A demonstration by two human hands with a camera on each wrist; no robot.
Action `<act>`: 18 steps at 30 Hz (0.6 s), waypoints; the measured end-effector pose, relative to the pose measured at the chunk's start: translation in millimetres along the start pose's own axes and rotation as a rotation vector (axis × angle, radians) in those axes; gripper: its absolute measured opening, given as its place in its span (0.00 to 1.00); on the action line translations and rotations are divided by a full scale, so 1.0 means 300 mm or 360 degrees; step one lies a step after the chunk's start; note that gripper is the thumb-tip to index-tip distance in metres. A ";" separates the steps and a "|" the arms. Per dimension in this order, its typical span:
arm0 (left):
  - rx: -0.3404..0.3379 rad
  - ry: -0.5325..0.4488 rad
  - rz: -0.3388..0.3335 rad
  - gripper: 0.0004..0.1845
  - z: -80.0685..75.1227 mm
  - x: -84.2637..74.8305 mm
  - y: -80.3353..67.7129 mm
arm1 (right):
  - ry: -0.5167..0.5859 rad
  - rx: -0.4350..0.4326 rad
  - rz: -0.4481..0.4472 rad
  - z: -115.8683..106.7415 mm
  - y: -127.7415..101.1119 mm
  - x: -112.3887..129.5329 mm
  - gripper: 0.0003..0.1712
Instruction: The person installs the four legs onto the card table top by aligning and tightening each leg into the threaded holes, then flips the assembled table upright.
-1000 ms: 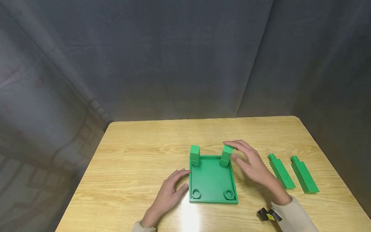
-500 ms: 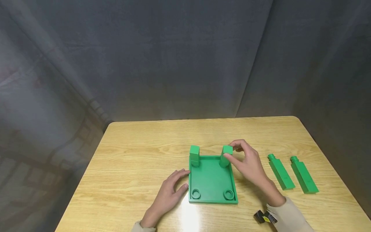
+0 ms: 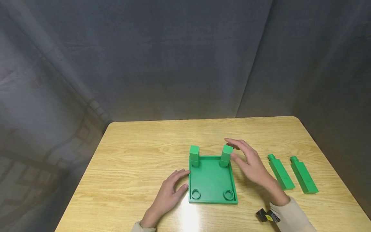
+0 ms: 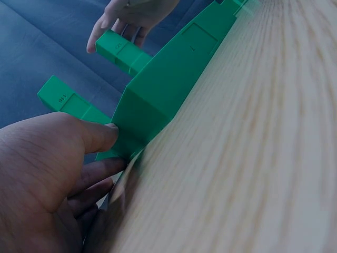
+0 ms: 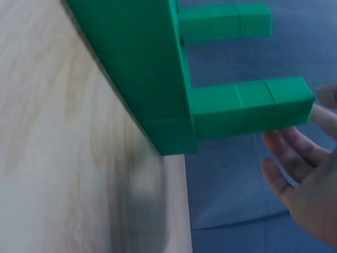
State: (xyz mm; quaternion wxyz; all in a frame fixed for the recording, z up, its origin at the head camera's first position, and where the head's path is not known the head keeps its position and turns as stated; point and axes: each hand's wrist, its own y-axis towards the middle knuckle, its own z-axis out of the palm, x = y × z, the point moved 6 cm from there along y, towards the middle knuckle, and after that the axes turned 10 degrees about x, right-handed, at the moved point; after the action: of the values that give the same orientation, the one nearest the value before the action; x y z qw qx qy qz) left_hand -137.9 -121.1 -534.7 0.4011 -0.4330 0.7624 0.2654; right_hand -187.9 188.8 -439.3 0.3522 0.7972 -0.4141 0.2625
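Note:
A green square tabletop (image 3: 211,180) with a raised rim lies underside up, with round sockets at its two near corners. At its far corners stand two upright green legs, the left leg (image 3: 195,153) and the right leg (image 3: 226,154). My left hand (image 3: 169,193) rests beside the tabletop's left edge; its thumb and fingertips touch that side in the left wrist view. Around the right leg my right hand (image 3: 250,162) is spread loosely, thumb near the leg's right side and fingers reaching past its top. In the right wrist view its fingers (image 5: 289,153) lie close to the leg's end.
Two more green legs with threaded ends, a nearer-in leg (image 3: 281,174) and an outer leg (image 3: 304,175), lie on the wooden table (image 3: 139,154) to the right. A grey curtain (image 3: 174,64) hangs behind the table. A small black device (image 3: 268,215) sits at the right sleeve.
The right hand closed its thumb and fingers on the right leg half a second ago, and now has loosened and spread again. The left hand and tabletop stay in place.

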 end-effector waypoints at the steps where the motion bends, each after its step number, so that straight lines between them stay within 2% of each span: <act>1: 0.0000 -0.0001 0.0002 0.26 0.000 0.000 0.000 | 0.0012 0.0029 -0.0012 -0.002 -0.001 0.000 0.30; 5: -0.0003 0.0002 0.0008 0.26 0.000 0.000 -0.001 | 0.0012 0.0109 -0.0032 -0.001 -0.002 -0.002 0.29; 10: -0.0004 -0.0002 0.0006 0.26 0.001 0.000 0.000 | 0.0005 0.0132 -0.0018 0.000 -0.001 -0.012 0.26; 14: -0.0004 -0.0004 0.0000 0.26 0.002 0.001 0.000 | -0.0017 0.0075 0.0028 0.000 -0.002 -0.017 0.24; 18: -0.0006 -0.0002 -0.0003 0.26 0.002 0.001 0.000 | -0.0062 -0.0047 0.0118 0.005 -0.002 -0.018 0.22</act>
State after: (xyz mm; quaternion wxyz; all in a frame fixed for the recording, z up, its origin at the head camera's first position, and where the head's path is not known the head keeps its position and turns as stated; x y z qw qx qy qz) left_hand -137.8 -120.7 -535.4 0.4010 -0.4344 0.7611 0.2667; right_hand -189.8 190.4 -444.3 0.3458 0.7810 -0.4539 0.2538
